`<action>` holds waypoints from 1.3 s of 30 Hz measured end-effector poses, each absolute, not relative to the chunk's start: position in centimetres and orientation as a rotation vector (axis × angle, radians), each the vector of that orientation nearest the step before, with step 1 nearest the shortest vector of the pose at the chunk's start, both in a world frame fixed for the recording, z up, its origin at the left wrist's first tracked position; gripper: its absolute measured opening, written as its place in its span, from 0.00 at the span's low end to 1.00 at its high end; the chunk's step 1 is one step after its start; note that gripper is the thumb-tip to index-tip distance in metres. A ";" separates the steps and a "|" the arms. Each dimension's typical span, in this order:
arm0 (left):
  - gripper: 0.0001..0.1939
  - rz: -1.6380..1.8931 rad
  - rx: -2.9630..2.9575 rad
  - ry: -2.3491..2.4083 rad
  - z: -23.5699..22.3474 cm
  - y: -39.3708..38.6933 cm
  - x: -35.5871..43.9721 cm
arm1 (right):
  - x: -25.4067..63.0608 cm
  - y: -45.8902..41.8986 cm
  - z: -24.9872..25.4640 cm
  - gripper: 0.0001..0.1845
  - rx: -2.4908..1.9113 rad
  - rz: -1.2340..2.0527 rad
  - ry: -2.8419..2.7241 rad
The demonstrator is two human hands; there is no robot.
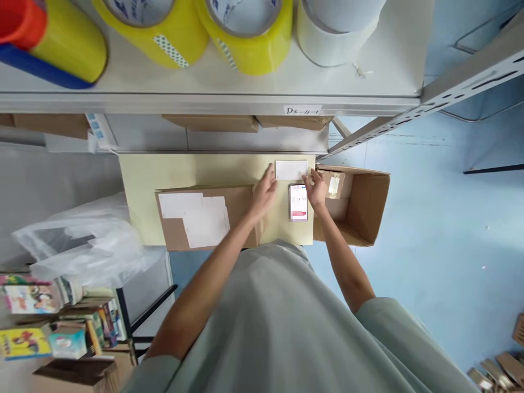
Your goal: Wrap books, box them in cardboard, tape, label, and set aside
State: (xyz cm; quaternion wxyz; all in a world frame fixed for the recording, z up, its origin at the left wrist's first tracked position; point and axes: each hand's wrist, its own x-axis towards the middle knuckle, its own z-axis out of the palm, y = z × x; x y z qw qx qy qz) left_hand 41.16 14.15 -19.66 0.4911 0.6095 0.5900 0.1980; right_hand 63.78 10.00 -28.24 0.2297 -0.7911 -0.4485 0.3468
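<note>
A white rectangular label [291, 170] lies on the pale yellow board, near its far right corner. My right hand [316, 190] has curled fingers at the label's lower right corner, with the thumb side pinching that edge. To the left of the label is my left hand [264, 192], fingers stretched out and holding nothing. It hovers over the right end of a closed cardboard box [237, 204] that has white labels stuck on top. Between my hands, just below the label, lies a phone [298, 203] with a lit screen.
An open cardboard box [364, 204] stands right of the board [155, 170], a small taped carton [334, 185] inside. Overhead, a metal shelf [254, 87] holds yellow tape rolls [254, 52]. Left are a clear plastic bag [94, 240] and stacked books [94, 322]. A shelf post [462, 82] slants at right.
</note>
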 end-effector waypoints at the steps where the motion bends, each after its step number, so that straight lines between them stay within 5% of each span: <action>1: 0.32 0.452 1.426 1.447 -21.8 14.4 43.6 | 63.7 10.3 -28.7 0.36 -2.187 0.976 -1.209; 6: 0.31 0.378 1.301 1.767 -29.1 16.1 46.9 | 63.0 10.6 -29.9 0.34 -2.206 1.009 -1.148; 14: 0.19 0.419 1.433 1.751 -30.2 15.5 45.2 | 62.4 10.2 -29.7 0.28 -2.156 1.012 -1.131; 23: 0.21 0.435 1.373 1.872 -27.9 15.2 46.8 | 61.8 10.2 -29.3 0.22 -2.193 0.893 -1.181; 28: 0.04 0.687 1.316 1.948 -25.2 15.2 47.9 | 61.6 10.2 -28.7 0.25 -2.174 0.870 -1.249; 39: 0.06 0.803 0.980 1.751 -21.5 16.1 50.5 | 61.2 10.5 -25.9 0.28 -1.832 0.843 -1.336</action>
